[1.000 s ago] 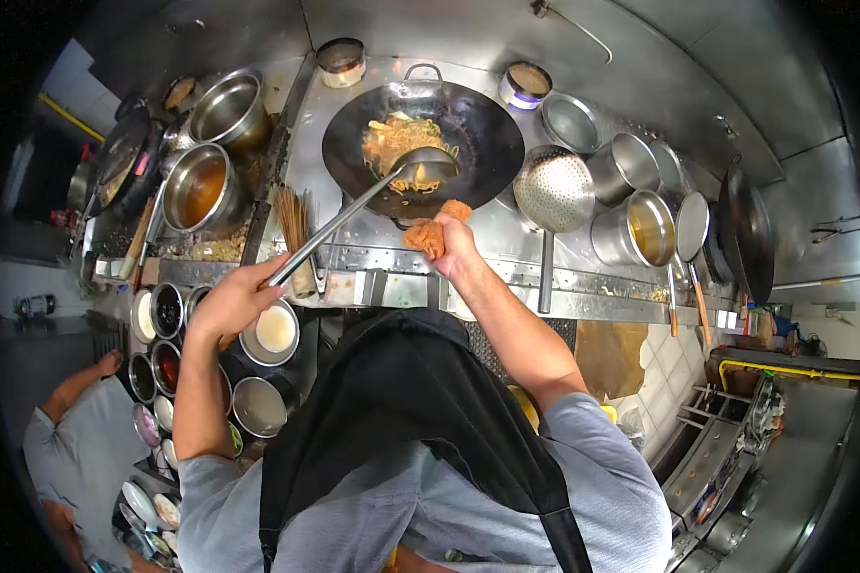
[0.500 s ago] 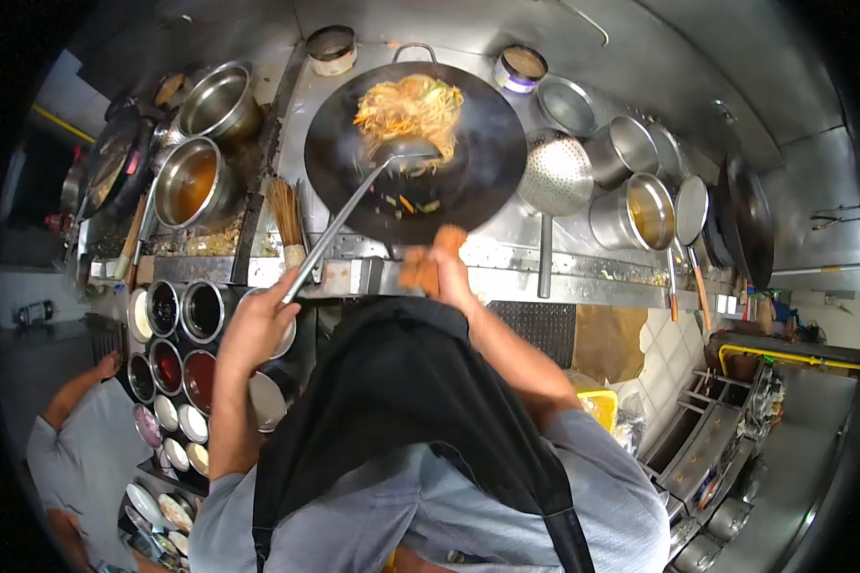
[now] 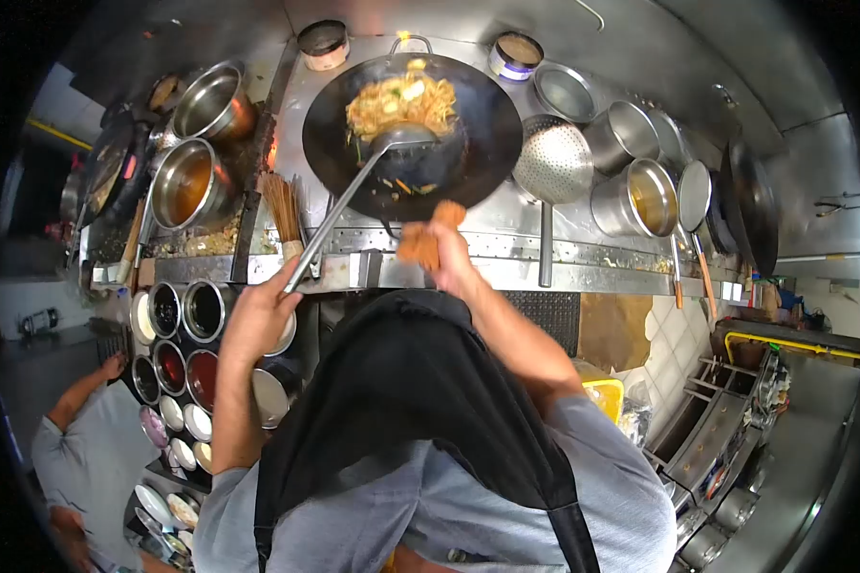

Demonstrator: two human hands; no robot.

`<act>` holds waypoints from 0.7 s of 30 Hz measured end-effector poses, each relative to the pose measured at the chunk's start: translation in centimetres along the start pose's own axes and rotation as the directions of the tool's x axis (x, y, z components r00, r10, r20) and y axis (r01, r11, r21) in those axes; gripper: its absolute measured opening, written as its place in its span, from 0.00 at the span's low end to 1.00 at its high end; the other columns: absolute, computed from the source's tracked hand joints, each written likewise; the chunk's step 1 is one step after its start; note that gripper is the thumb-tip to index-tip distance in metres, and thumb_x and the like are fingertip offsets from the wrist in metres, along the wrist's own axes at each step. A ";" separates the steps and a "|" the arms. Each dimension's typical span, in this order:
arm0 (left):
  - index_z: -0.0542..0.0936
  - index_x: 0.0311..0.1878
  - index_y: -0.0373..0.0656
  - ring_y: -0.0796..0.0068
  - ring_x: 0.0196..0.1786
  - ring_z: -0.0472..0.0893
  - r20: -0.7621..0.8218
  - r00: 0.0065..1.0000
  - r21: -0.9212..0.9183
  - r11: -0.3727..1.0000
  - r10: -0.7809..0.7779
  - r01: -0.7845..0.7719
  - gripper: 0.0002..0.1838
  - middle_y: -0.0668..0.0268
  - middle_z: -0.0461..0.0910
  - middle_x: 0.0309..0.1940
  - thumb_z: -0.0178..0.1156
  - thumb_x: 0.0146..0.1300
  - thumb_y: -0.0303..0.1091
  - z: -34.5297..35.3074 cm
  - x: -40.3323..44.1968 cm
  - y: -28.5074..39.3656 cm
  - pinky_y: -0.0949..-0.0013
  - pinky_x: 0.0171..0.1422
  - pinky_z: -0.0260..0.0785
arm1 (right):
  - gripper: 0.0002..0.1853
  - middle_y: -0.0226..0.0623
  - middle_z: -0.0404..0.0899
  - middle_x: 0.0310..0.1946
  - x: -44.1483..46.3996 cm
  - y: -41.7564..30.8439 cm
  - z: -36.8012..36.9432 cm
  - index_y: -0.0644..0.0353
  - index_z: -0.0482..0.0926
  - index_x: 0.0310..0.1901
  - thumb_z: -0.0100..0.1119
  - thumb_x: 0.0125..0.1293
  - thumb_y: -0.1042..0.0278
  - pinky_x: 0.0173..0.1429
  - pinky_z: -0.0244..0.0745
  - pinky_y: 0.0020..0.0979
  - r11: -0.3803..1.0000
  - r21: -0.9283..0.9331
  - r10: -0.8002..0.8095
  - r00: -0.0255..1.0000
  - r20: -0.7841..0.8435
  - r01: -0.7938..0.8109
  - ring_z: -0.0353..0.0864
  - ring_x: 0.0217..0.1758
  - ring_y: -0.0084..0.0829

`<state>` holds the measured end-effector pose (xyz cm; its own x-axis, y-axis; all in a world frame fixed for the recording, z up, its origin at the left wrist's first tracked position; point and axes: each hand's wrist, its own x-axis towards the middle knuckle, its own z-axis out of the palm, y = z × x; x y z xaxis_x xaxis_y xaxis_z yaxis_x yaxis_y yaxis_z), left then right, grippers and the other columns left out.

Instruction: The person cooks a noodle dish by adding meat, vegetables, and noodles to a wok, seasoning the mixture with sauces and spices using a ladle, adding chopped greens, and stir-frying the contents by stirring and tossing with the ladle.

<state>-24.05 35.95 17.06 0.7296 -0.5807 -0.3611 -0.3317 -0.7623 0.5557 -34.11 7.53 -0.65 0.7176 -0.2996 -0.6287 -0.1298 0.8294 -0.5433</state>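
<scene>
My left hand (image 3: 261,320) is closed around the long metal handle of a ladle (image 3: 347,198). The ladle's bowl rests against the near side of a heap of fried noodles (image 3: 392,100) with vegetable pieces. These noodles lie in the far half of a large black wok (image 3: 492,134), and a few loose bits sit nearer its middle. My right hand (image 3: 451,263) grips an orange-brown folded cloth (image 3: 419,245) at the wok's near edge; the cloth hides whatever part of the wok is under it.
A perforated strainer (image 3: 552,158) and metal pots, one with yellowish liquid (image 3: 652,208), stand right of the wok. A bamboo brush (image 3: 282,215) and a pot of brown liquid (image 3: 189,191) are on the left. Sauce containers (image 3: 204,310) sit below them. Another person (image 3: 96,449) stands at far left.
The noodles have been tossed, and some pieces now show in the air near the wok's far rim. The wok has tilted slightly and the ladle bowl sits a little higher.
</scene>
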 end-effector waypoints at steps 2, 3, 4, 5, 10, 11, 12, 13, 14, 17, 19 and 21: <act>0.75 0.70 0.50 0.45 0.30 0.78 0.031 0.999 -0.007 1.000 0.014 -0.014 0.29 0.42 0.77 0.29 0.65 0.65 0.30 -2.1 -0.9 -0.1 0.59 0.43 0.73 | 0.15 0.40 0.87 0.39 3.5 -2.1 1.0 0.64 0.78 0.47 0.51 0.66 0.63 0.18 0.65 0.29 0.995 -0.103 -0.015 1.000 -0.003 0.014 0.86 0.31 0.34; 0.74 0.71 0.50 0.46 0.29 0.77 0.074 0.997 -0.015 0.999 -0.027 0.028 0.30 0.44 0.77 0.28 0.65 0.65 0.29 -3.4 -1.3 0.6 0.60 0.42 0.73 | 0.15 0.41 0.87 0.41 4.2 -3.0 1.6 0.65 0.78 0.47 0.51 0.66 0.63 0.17 0.63 0.29 0.990 -0.138 -0.015 0.999 -0.029 0.011 0.85 0.31 0.33; 0.74 0.71 0.49 0.49 0.29 0.75 0.080 0.997 0.017 1.000 0.000 -0.001 0.30 0.45 0.77 0.27 0.64 0.65 0.29 -4.1 -1.7 1.1 0.61 0.43 0.73 | 0.15 0.41 0.87 0.40 5.4 -3.6 1.6 0.65 0.78 0.46 0.51 0.66 0.63 0.17 0.62 0.29 0.991 -0.134 -0.015 0.999 -0.043 0.009 0.84 0.30 0.32; 0.74 0.71 0.49 0.49 0.29 0.76 0.095 0.995 0.034 0.999 0.001 -0.005 0.30 0.44 0.77 0.28 0.64 0.65 0.29 -4.3 -1.6 1.3 0.61 0.43 0.73 | 0.15 0.41 0.87 0.40 6.4 -3.9 1.6 0.64 0.79 0.46 0.50 0.66 0.62 0.16 0.61 0.29 0.991 -0.132 -0.011 0.998 -0.057 0.004 0.84 0.29 0.31; 0.72 0.72 0.47 0.52 0.30 0.80 -0.005 0.985 0.133 0.976 0.173 -0.171 0.30 0.46 0.82 0.33 0.63 0.67 0.31 1.0 4.1 -3.0 0.58 0.46 0.74 | 0.16 0.40 0.88 0.39 10.4 -3.6 0.9 0.64 0.79 0.48 0.49 0.67 0.61 0.15 0.59 0.27 0.988 -0.150 0.024 1.000 -0.005 -0.025 0.83 0.29 0.30; 0.72 0.73 0.46 0.53 0.30 0.81 -0.057 0.972 0.136 0.967 0.227 -0.217 0.30 0.47 0.83 0.33 0.63 0.67 0.32 1.9 5.4 -3.6 0.58 0.46 0.75 | 0.17 0.39 0.88 0.39 11.0 -3.5 0.6 0.64 0.78 0.48 0.49 0.67 0.61 0.15 0.59 0.26 0.988 -0.147 0.037 0.999 0.013 -0.035 0.84 0.29 0.30; 0.71 0.73 0.46 0.54 0.32 0.82 -0.032 0.993 0.017 0.993 0.117 -0.117 0.30 0.48 0.83 0.34 0.63 0.68 0.33 2.0 6.1 -2.9 0.58 0.47 0.75 | 0.17 0.40 0.88 0.39 11.1 -3.5 0.5 0.64 0.78 0.48 0.49 0.67 0.61 0.15 0.59 0.26 0.988 -0.154 0.028 0.999 0.015 -0.025 0.84 0.29 0.30; 0.71 0.73 0.45 0.54 0.33 0.83 0.008 1.000 -0.096 0.995 0.011 -0.011 0.30 0.50 0.84 0.34 0.62 0.68 0.34 2.4 6.9 -1.8 0.58 0.48 0.75 | 0.17 0.40 0.88 0.39 11.2 -3.6 0.5 0.64 0.78 0.48 0.48 0.67 0.61 0.15 0.60 0.26 0.988 -0.157 0.018 1.000 0.016 -0.015 0.84 0.29 0.30; 0.70 0.74 0.44 0.55 0.34 0.84 0.061 0.994 -0.201 0.975 -0.087 0.098 0.30 0.51 0.85 0.35 0.62 0.69 0.35 2.6 7.7 -0.8 0.58 0.49 0.75 | 0.17 0.40 0.88 0.40 11.3 -3.6 0.6 0.65 0.79 0.48 0.48 0.67 0.61 0.15 0.60 0.26 0.988 -0.157 0.005 1.000 0.016 -0.002 0.84 0.29 0.30; 0.70 0.74 0.42 0.58 0.32 0.83 -0.056 0.988 -0.335 0.935 -0.141 0.115 0.29 0.52 0.85 0.35 0.61 0.70 0.36 4.1 10.0 -0.1 0.58 0.45 0.75 | 0.18 0.41 0.87 0.40 11.6 -3.7 0.4 0.66 0.79 0.48 0.47 0.68 0.61 0.15 0.61 0.26 0.987 -0.163 -0.005 1.000 -0.007 0.004 0.84 0.29 0.31; 0.69 0.75 0.43 0.60 0.32 0.84 -0.222 0.975 -0.229 0.972 -0.007 -0.046 0.31 0.49 0.85 0.37 0.60 0.71 0.38 7.6 13.7 -3.3 0.59 0.46 0.76 | 0.19 0.42 0.87 0.41 11.6 -3.8 0.3 0.68 0.78 0.49 0.47 0.68 0.61 0.14 0.62 0.27 0.987 -0.162 0.018 1.000 0.003 -0.017 0.84 0.29 0.31; 0.68 0.75 0.43 0.61 0.33 0.85 -0.253 0.967 -0.215 0.976 -0.008 -0.048 0.31 0.48 0.85 0.38 0.61 0.71 0.38 8.8 15.3 -4.2 0.59 0.47 0.76 | 0.20 0.43 0.87 0.42 12.1 -4.0 0.2 0.69 0.77 0.52 0.47 0.68 0.61 0.14 0.64 0.28 0.985 -0.169 0.051 0.998 0.039 -0.043 0.86 0.30 0.32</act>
